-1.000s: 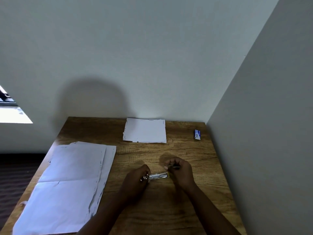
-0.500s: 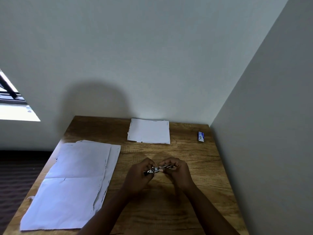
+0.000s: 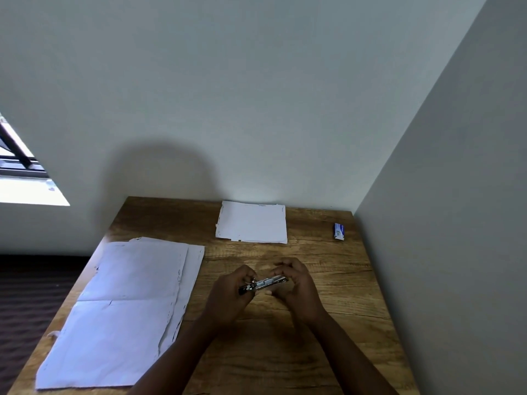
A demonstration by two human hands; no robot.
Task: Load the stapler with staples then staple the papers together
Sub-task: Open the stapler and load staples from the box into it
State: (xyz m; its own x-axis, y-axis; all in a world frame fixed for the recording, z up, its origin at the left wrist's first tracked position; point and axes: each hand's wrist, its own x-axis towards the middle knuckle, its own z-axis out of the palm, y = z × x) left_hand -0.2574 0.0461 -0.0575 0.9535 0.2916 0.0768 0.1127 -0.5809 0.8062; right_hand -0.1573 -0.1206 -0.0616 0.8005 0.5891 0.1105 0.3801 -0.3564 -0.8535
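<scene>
You hold the small silver stapler up over the wooden table, in the lower middle of the frame, with one hand at each end. Your left hand grips the left end, fingers curled round it, and your right hand pinches the right end with its fingers bent over the top. It looks like you are loading it now, but the staples are too small to see, so I cannot tell if they are in. To do this step well, keep your left hand tight so the stapler does not wobble. Let your right hand do the small work. Slide the staples in flat and straight, with the legs pointing down, then close the top softly until it clicks. Do not push hard if it sticks; open it and try again. The little blue staple box sits far back at the right of the table, well apart from your hands, if you need more. The big papers lie at the lower left of the frame, and a smaller white sheet lies near the back wall; none are stapled yet, as far as I can judge. Compared with half a second ago, your hands have moved a little apart, so more of the stapler shows between them, and it now tilts up a bit toward the right. The papers and the box have stayed where they were.
</scene>
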